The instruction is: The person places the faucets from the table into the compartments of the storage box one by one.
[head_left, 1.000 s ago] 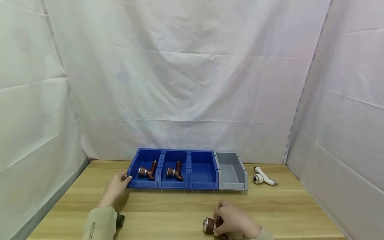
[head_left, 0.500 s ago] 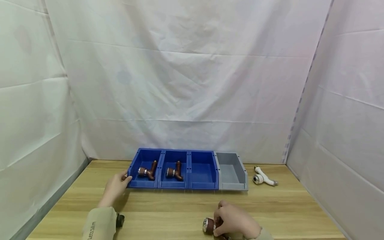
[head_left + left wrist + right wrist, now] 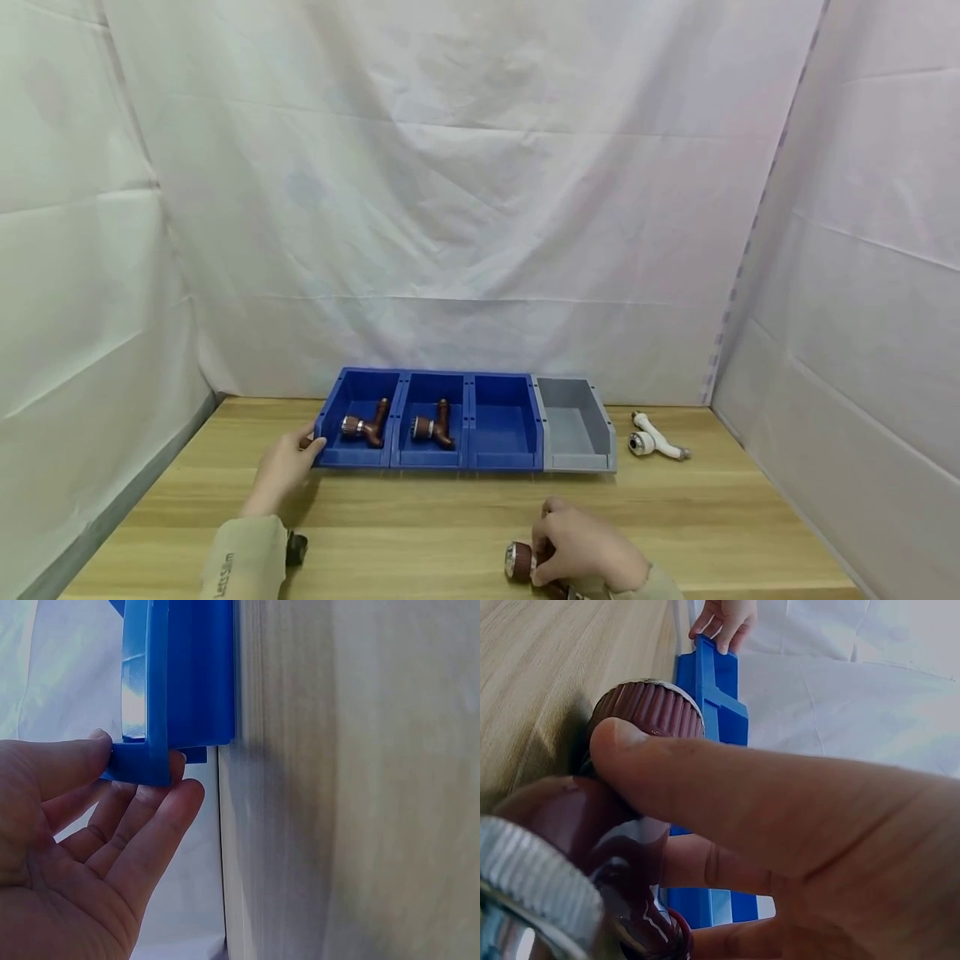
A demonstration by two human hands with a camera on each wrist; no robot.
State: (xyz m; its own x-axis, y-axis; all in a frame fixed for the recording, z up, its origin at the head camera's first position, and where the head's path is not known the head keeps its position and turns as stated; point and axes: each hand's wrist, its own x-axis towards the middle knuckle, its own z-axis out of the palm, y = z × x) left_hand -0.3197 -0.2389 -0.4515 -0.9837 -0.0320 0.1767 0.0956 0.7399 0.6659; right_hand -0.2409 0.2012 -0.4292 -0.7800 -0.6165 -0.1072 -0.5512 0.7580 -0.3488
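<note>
In the head view my left hand (image 3: pixel 281 468) is at the left front corner of the row of bins. The left wrist view shows its thumb and fingers pinching the rim of the leftmost blue bin (image 3: pixel 199 682). Lower right in the head view, my right hand (image 3: pixel 588 548) grips a dark brown faucet (image 3: pixel 519 562) low over the wooden table. Close up, the right wrist view shows the faucet's ribbed knob (image 3: pixel 649 709) with a silvery rim, with the thumb lying across its body. Two similar brown faucets (image 3: pixel 367 428) lie one each in the two left blue bins.
Right of these two bins are a third blue bin (image 3: pixel 504 460) and a grey bin (image 3: pixel 577 461), joined in one row. A white faucet (image 3: pixel 654 439) lies on the table (image 3: pixel 420 517) right of the grey bin. White cloth (image 3: pixel 465 208) hangs behind and at both sides.
</note>
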